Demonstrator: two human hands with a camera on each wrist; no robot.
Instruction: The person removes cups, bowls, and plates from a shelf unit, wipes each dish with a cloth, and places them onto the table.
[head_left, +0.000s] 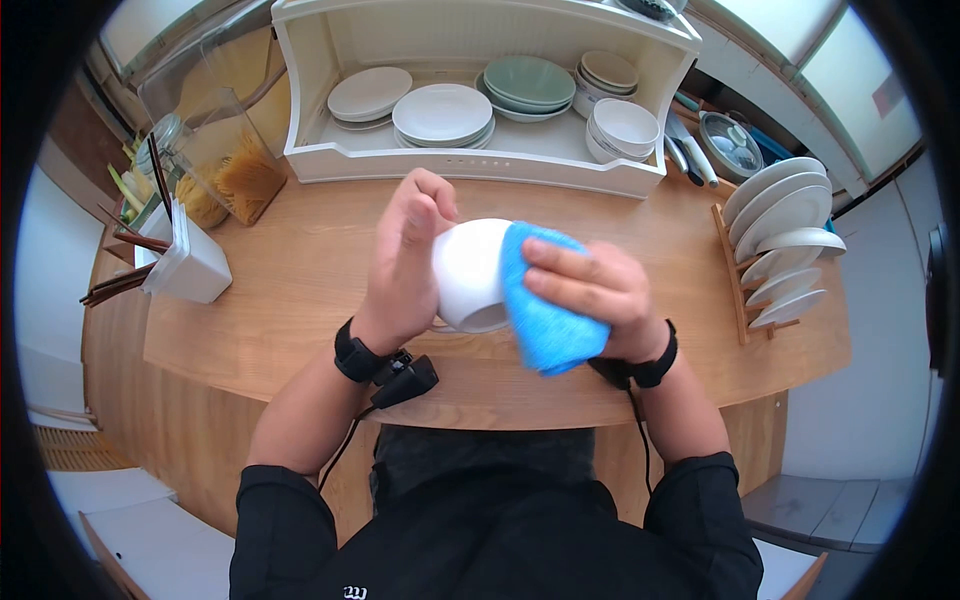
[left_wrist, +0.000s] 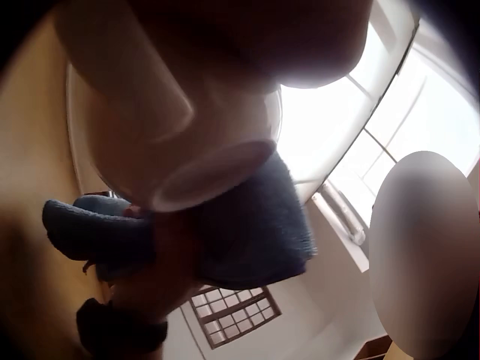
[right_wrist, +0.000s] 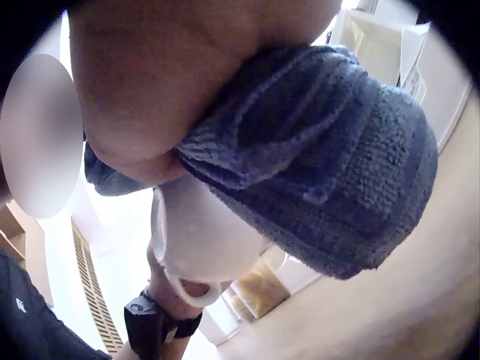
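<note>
A white mug [head_left: 468, 272] is held tilted on its side above the table, between the two hands. My left hand [head_left: 405, 255] holds it from the left. The mug's handle [right_wrist: 196, 298] shows low in the right wrist view, near the left wrist. My right hand [head_left: 605, 290] grips a folded blue cloth [head_left: 545, 325] and presses it against the mug's right side. In the left wrist view, the round base [left_wrist: 214, 176] of the mug meets the cloth. Part of the left hand's hold is hidden by the mug and cloth.
A white shelf rack [head_left: 480, 170] at the back bears stacked plates [head_left: 443, 112], green bowls and white bowls [head_left: 626, 125]. At right, a wooden dish rack [head_left: 738, 285] holds several plates. A white container [head_left: 195, 260] with chopsticks and a clear pasta box [head_left: 245, 180] stand left.
</note>
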